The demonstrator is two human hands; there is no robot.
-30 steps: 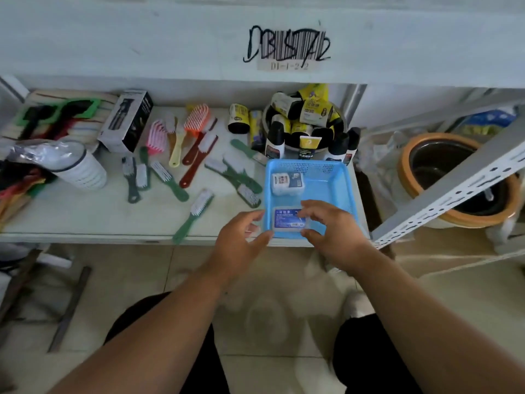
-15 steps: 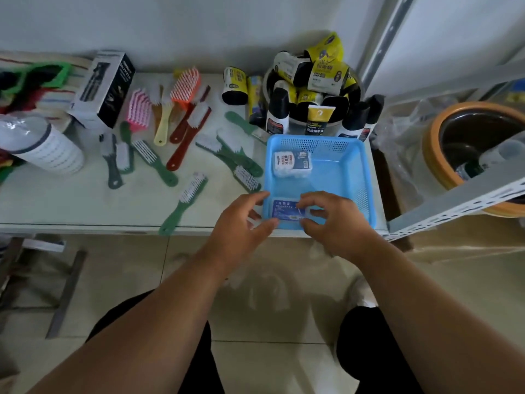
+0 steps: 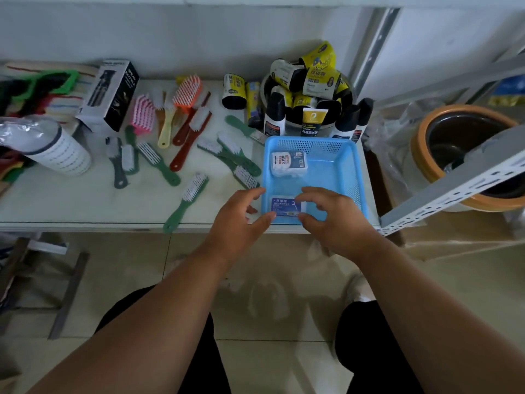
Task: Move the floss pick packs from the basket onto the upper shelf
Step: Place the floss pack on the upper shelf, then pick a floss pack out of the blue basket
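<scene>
A blue plastic basket (image 3: 360,177) sits at the right front of the lower white shelf (image 3: 85,200). One white floss pick pack (image 3: 288,163) lies in its back left corner. A second, blue-labelled floss pick pack (image 3: 284,206) is at the basket's front edge, between my hands. My left hand (image 3: 241,216) has its thumb on the pack's lower left corner, fingers curled above the left end. My right hand (image 3: 333,217) pinches the pack's right end between thumb and index finger. The upper shelf is out of view.
Several brushes (image 3: 184,200) lie left of the basket. A bowl of yellow-and-black tubes and bottles (image 3: 309,95) stands behind it. A black-and-white box (image 3: 110,95) and a wrapped cup stack (image 3: 54,146) are at the left. A grey rack rail (image 3: 454,180) and a brown pot (image 3: 466,143) are at the right.
My view has dropped, and the upper shelf edge has left the frame. Both hands have stayed at the basket's front around the blue-labelled pack, which now sits lower.
</scene>
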